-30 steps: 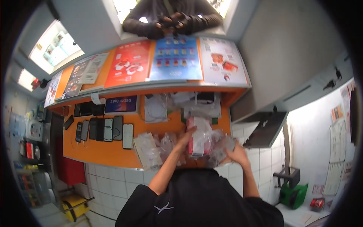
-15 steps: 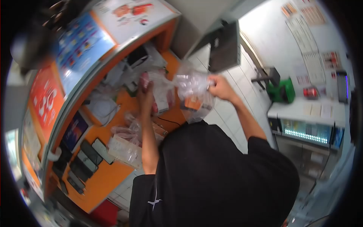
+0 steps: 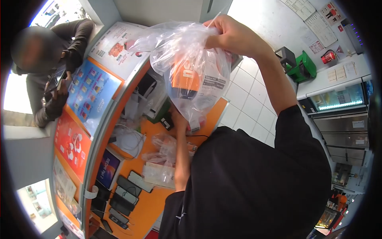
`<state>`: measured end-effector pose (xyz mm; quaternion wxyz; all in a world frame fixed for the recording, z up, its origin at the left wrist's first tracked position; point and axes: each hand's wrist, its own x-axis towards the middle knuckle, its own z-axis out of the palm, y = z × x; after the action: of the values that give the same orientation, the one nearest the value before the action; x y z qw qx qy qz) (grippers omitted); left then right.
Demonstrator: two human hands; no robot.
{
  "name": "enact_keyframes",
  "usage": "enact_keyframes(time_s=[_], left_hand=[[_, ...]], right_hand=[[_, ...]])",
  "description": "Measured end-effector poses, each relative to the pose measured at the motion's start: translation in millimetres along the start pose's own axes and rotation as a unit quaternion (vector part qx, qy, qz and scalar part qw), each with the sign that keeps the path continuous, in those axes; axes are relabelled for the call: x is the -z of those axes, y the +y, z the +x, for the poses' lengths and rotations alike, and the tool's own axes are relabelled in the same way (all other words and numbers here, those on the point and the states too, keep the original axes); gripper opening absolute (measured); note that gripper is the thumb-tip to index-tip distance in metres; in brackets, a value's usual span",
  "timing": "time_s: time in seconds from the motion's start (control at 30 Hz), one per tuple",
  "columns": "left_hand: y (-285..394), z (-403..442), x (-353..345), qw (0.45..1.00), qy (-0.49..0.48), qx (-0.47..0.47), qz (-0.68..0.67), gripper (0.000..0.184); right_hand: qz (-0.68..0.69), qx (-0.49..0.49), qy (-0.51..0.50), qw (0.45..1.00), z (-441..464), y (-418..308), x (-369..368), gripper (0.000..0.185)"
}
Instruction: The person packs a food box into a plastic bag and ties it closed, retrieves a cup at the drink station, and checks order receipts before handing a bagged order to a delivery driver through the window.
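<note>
My right hand (image 3: 236,38) is closed on the gathered top of a clear plastic bag (image 3: 213,89), lifted above the counter. Through its film show an orange printed package (image 3: 186,75) and a white label with dark print. A thin white stick (image 3: 214,19) juts up beside my fingers. My left hand (image 3: 180,118) reaches over the orange counter, lower than the bag; its fingers are mostly hidden behind the bag. Close to it lies a small black device (image 3: 167,121). Another plastic bag (image 3: 165,149) and a pale box (image 3: 158,174) rest near my left forearm.
Several phones (image 3: 128,187) and a tablet box (image 3: 108,167) lie on the orange counter (image 3: 139,211). Across the raised menu ledge (image 3: 95,91), a person (image 3: 71,44) holds a dark device. A green bin (image 3: 302,69) and a lit display fridge (image 3: 340,97) stand right.
My right hand has raised the bag up and toward the ledge. The left hand has shifted, now mostly screened by the bag. The person across the ledge shows more clearly.
</note>
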<state>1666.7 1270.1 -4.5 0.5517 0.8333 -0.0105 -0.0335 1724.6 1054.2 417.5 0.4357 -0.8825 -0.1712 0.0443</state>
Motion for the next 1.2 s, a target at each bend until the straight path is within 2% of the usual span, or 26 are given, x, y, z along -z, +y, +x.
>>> enact_keyframes(time_s=[0.13,0.2,0.23,0.3,0.33,0.37,0.4,0.5,0.53,0.6,0.67,0.7,0.8,0.83,0.87,0.93,1.0,1.1,1.2], left_hand=[[28,-21,-4,0.999,0.043,-0.019,-0.016,0.055],[39,-37,-7,0.995,0.091,-0.027,-0.022,0.052],[42,-44,-8,0.992,0.12,-0.024,-0.016,0.051],[39,-57,-15,0.985,0.169,0.016,0.014,0.05],[33,-59,-22,0.982,0.184,0.044,0.027,0.051],[33,-60,-21,0.98,0.185,0.053,-0.045,0.052],[38,-62,-19,0.975,0.176,0.058,-0.119,0.054],[45,-70,-6,0.976,0.17,0.064,-0.12,0.058],[59,-72,7,0.972,0.154,0.095,-0.149,0.06],[80,-75,30,0.957,0.125,0.156,-0.21,0.063],[66,-76,16,0.972,0.161,0.063,-0.162,0.066],[60,-76,12,0.975,0.183,0.018,-0.129,0.067],[73,-80,18,0.983,0.185,0.007,0.01,0.071],[76,-82,16,0.982,0.186,0.021,0.009,0.07],[77,-83,15,0.982,0.188,0.032,0.011,0.07],[84,-85,22,0.983,0.172,0.07,0.001,0.069],[93,-86,30,0.983,0.135,0.12,-0.025,0.068],[74,-89,6,0.979,0.194,0.067,-0.008,0.067],[71,-92,2,0.978,0.19,0.081,-0.017,0.066]], right_hand=[[-0.024,-0.062,-0.065,0.996,12,-20,6,0.03],[-0.101,0.034,-0.07,0.992,23,15,3,0.032],[-0.111,0.149,-0.107,0.977,25,11,-1,0.031],[-0.17,0.173,-0.081,0.967,15,30,-16,0.03],[-0.149,0.145,-0.137,0.969,15,47,-21,0.027],[-0.092,0.057,-0.186,0.977,10,64,-28,0.025],[-0.1,0.043,-0.191,0.975,0,54,-38,0.025],[-0.19,0.001,-0.169,0.967,-27,121,-70,0.02],[-0.2,0.001,-0.169,0.965,-35,140,-82,0.017],[-0.214,-0.072,-0.177,0.958,-48,170,-100,0.017],[-0.22,-0.093,-0.161,0.958,-61,193,-117,0.018],[-0.202,-0.063,-0.155,0.965,-63,207,-124,0.019],[-0.171,-0.017,-0.114,0.979,-80,245,-145,0.022],[-0.189,-0.036,-0.153,0.969,-82,250,-145,0.029],[-0.201,-0.001,-0.134,0.97,-87,263,-151,0.03],[-0.15,-0.01,-0.112,0.982,-84,268,-159,0.025],[-0.14,-0.028,-0.143,0.979,-80,267,-159,0.026],[-0.155,-0.034,-0.165,0.973,-74,259,-168,0.029],[-0.175,-0.015,-0.195,0.965,-70,260,-170,0.031]])
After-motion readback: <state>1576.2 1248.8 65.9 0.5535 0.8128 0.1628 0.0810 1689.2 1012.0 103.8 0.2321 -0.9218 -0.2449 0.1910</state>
